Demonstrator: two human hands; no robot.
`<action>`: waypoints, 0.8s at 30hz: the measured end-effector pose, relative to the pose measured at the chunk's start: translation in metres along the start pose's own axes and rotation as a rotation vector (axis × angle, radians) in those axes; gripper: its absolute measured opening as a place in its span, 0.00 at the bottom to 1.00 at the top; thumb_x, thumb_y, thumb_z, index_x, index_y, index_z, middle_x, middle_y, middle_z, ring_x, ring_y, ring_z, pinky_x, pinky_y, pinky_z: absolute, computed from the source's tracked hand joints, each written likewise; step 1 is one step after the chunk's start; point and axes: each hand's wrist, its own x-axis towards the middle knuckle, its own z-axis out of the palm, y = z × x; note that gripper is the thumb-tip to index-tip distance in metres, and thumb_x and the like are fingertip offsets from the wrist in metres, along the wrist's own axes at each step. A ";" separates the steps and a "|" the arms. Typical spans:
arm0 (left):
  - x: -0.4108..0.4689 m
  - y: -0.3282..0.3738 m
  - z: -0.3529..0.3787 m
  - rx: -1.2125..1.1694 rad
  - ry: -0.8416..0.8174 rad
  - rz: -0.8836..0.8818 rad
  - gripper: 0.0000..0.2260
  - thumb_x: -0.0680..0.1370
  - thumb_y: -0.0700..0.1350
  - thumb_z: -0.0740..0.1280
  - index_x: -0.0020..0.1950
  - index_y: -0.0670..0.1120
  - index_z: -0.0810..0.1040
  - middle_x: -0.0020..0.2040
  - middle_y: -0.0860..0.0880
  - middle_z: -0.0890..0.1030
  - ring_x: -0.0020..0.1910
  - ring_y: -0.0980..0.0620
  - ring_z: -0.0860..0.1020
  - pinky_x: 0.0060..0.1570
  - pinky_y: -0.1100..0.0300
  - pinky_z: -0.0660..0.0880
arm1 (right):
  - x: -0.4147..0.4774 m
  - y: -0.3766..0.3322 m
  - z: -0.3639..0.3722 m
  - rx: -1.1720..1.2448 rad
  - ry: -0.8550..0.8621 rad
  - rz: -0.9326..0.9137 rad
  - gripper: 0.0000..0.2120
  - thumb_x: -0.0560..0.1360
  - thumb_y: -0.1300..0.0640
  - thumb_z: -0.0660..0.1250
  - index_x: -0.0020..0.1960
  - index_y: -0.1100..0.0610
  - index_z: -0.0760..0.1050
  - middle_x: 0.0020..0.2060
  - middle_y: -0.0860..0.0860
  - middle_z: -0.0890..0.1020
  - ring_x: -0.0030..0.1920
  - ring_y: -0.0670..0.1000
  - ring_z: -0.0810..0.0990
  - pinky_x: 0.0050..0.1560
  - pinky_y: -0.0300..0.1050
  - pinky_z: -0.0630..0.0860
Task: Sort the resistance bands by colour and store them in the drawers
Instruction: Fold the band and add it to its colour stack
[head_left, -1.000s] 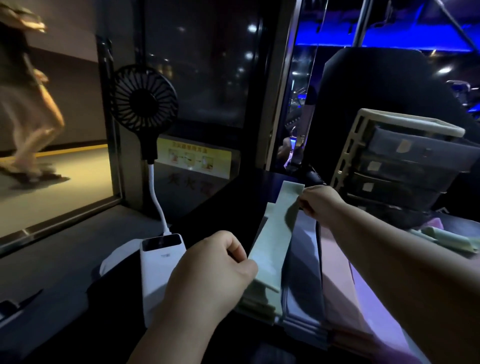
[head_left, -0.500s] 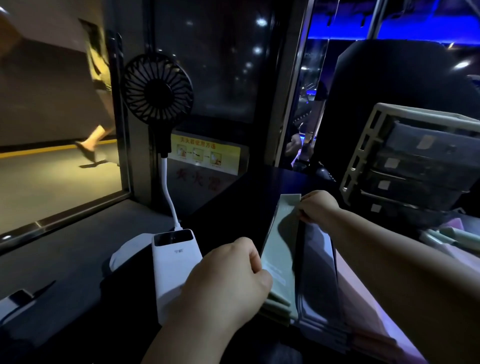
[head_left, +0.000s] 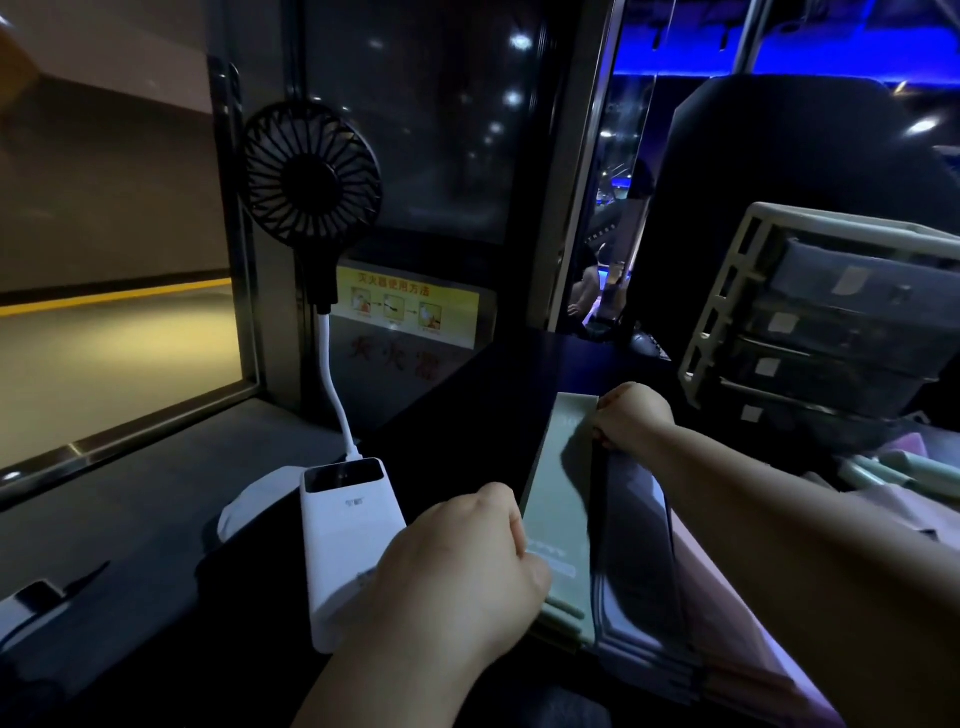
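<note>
My left fingers (head_left: 527, 564) are curled onto the near end of the green band (head_left: 558, 499), gripping it, and my right fingers (head_left: 607, 413) are clenched round its far right corner, so the strip runs between the left hand (head_left: 457, 566) and the right hand (head_left: 635, 415) in the lower centre of the frame. The band lies flat on a low pile of green bands, whose edges show just under my left hand. Just right of it lies a stack of grey bands (head_left: 636, 566), and right of that a pink stack (head_left: 727, 639), partly hidden under my right forearm. All of this sits on the dark counter (head_left: 467, 405). More loose green and pink bands (head_left: 893, 467) lie at the right edge. Above them, in the upper right, stands the drawer unit (head_left: 727, 312), with its dark drawers pushed in. Left of my left hand lies a white power bank (head_left: 348, 540), with a white stalk rising to a black fan (head_left: 311, 174) in the upper left. Behind it is a yellow sticker (head_left: 410, 306).
</note>
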 end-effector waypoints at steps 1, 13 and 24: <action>0.000 0.000 0.000 0.002 0.004 0.001 0.03 0.75 0.50 0.63 0.44 0.53 0.70 0.40 0.54 0.76 0.45 0.55 0.75 0.41 0.58 0.72 | 0.000 0.000 0.000 -0.025 0.013 -0.013 0.06 0.69 0.67 0.65 0.43 0.64 0.80 0.38 0.61 0.85 0.42 0.62 0.85 0.48 0.57 0.82; 0.009 0.005 0.006 -0.059 0.119 -0.004 0.09 0.77 0.56 0.64 0.44 0.53 0.69 0.37 0.53 0.75 0.41 0.54 0.75 0.36 0.59 0.69 | -0.009 0.001 -0.012 -0.065 0.042 -0.083 0.11 0.71 0.52 0.73 0.37 0.60 0.82 0.35 0.56 0.85 0.38 0.56 0.84 0.43 0.46 0.79; 0.015 0.044 0.021 -0.104 0.202 0.053 0.12 0.79 0.58 0.63 0.43 0.51 0.69 0.39 0.51 0.77 0.42 0.51 0.77 0.38 0.57 0.71 | -0.027 0.035 -0.051 0.167 0.051 -0.062 0.12 0.71 0.54 0.76 0.36 0.57 0.75 0.27 0.52 0.79 0.30 0.52 0.79 0.39 0.47 0.81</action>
